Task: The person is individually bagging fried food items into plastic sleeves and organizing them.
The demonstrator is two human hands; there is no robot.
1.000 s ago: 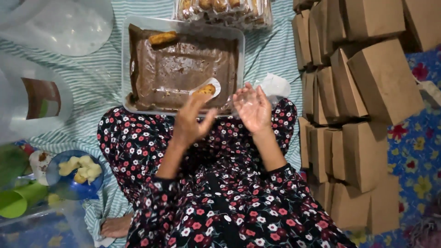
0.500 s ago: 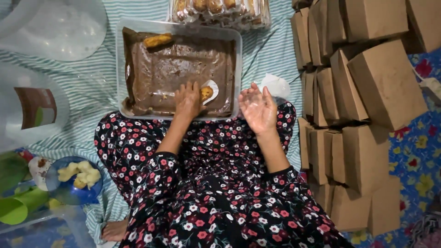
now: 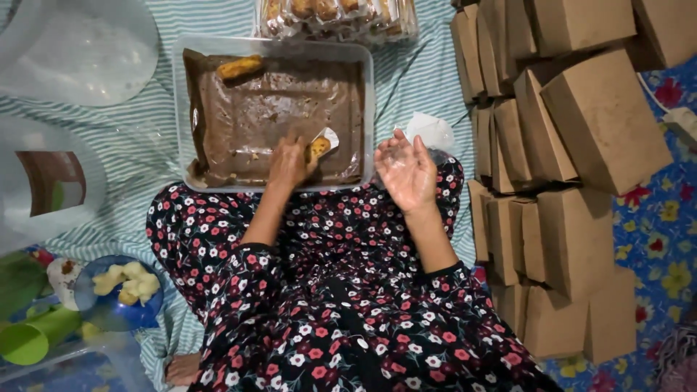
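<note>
A clear plastic tray [image 3: 181, 109] lined with brown greasy paper lies in front of my lap. My left hand [image 3: 289, 161] reaches into its near edge, fingers closed around a fried snack [image 3: 318, 147] sitting in a small white paper wrap. Another fried snack [image 3: 239, 67] rests at the tray's far left corner. My right hand [image 3: 406, 170] hovers open, palm up, just right of the tray, covered by a thin clear plastic glove, holding nothing. A crumpled clear plastic piece [image 3: 431, 131] lies just beyond it.
Stacks of brown cardboard boxes [image 3: 581, 167] fill the right side. A clear pack of snacks [image 3: 334, 16] sits behind the tray. Clear plastic lids [image 3: 72, 51] lie at left, with a blue bowl of pale pieces [image 3: 120, 290] and a green cup [image 3: 33, 337] at lower left.
My left hand has dropped from above my lap into the tray and closed on the wrapped snack. My right hand stayed open beside the tray.
</note>
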